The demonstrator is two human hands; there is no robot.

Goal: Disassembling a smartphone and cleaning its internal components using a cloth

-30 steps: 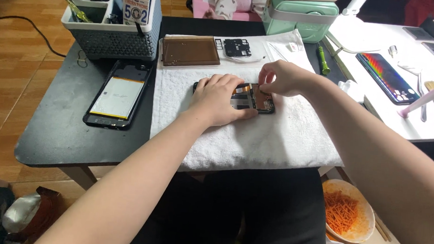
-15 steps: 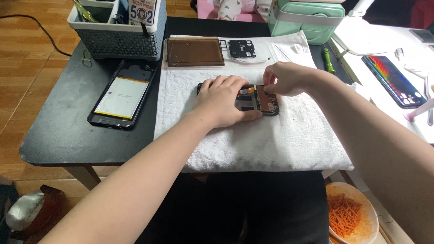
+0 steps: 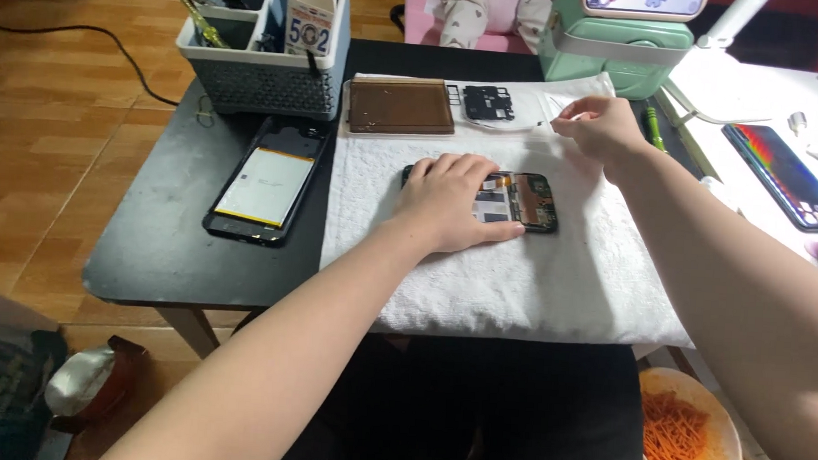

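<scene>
My left hand [image 3: 453,200] lies flat on an opened black phone [image 3: 522,200], holding it down on a white towel [image 3: 537,283]; the phone's circuit boards show to the right of my fingers. My right hand [image 3: 603,128] hovers over the towel's far right corner, away from the phone, with thumb and forefinger pinched on a small pale piece [image 3: 564,118] that I cannot make out. A brown rectangular panel [image 3: 401,106] and a small black cover part [image 3: 487,102] lie at the towel's far edge.
A second phone [image 3: 264,183] with a pale panel lies on the black table [image 3: 147,244] to the left. Behind stand a grey basket of tools [image 3: 259,59] and a mint-green device [image 3: 619,47]. To the right are a colourful-screened phone [image 3: 785,175] and, lower, a bowl of orange shreds [image 3: 687,441].
My right hand has lifted off the opened phone and moved back and to the right, fingers pinched. My left hand has stayed on the phone.
</scene>
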